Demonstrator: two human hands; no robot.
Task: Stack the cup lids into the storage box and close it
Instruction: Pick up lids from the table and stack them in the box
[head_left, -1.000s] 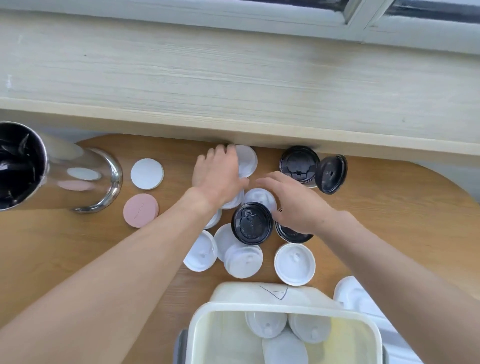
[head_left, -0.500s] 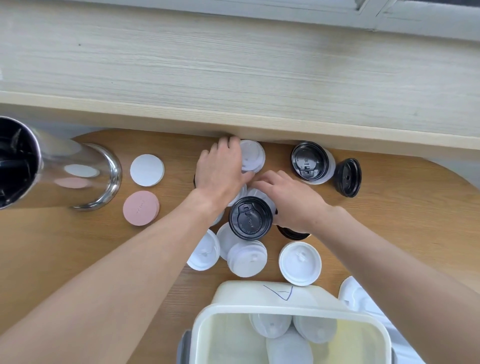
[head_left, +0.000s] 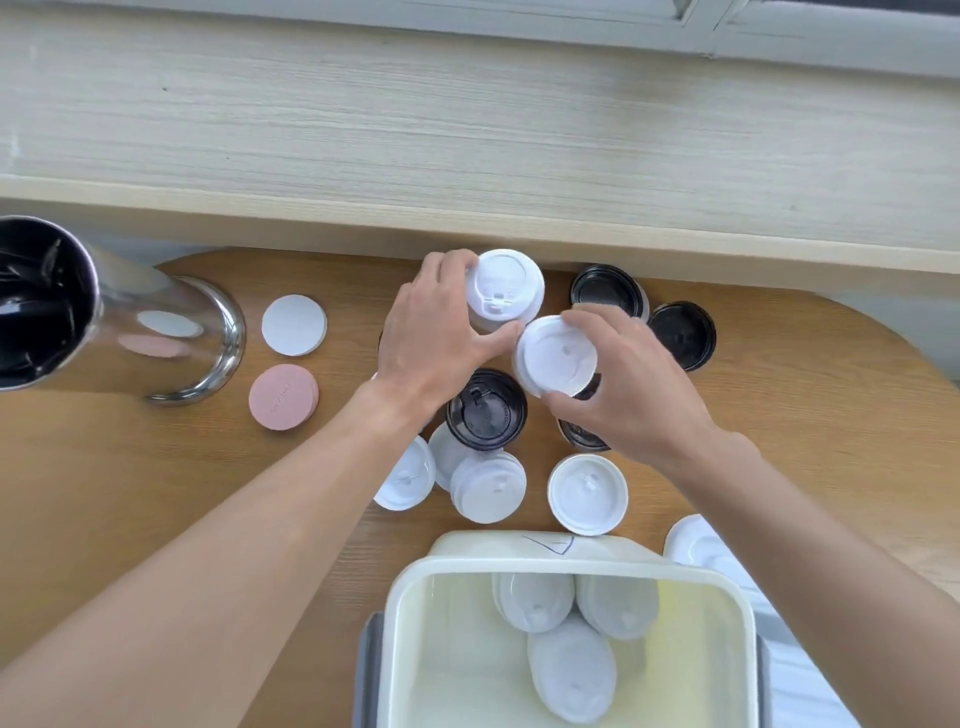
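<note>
My left hand (head_left: 431, 332) grips a white sip lid (head_left: 503, 290) near the table's far edge. Just right of it, my right hand (head_left: 631, 387) holds a stack of white lids (head_left: 557, 356) lifted above the pile. Beneath them lie a black lid (head_left: 485, 410), more black lids (head_left: 680, 335) at the back right and white lids (head_left: 487, 486) in front. The open white storage box (head_left: 410, 613) stands at the near edge with three white lid stacks (head_left: 571, 670) lying inside.
A shiny steel canister (head_left: 130, 332) lies on its side at the left. A white disc (head_left: 294, 325) and a pink disc (head_left: 283, 397) rest beside it. A pale wooden ledge (head_left: 467, 145) runs along the back. Another white lid (head_left: 693, 540) sits right of the box.
Both hands have lifted white lids off the pile: the left raised the sip lid at the back, the right picked up a white stack that lay under it.
</note>
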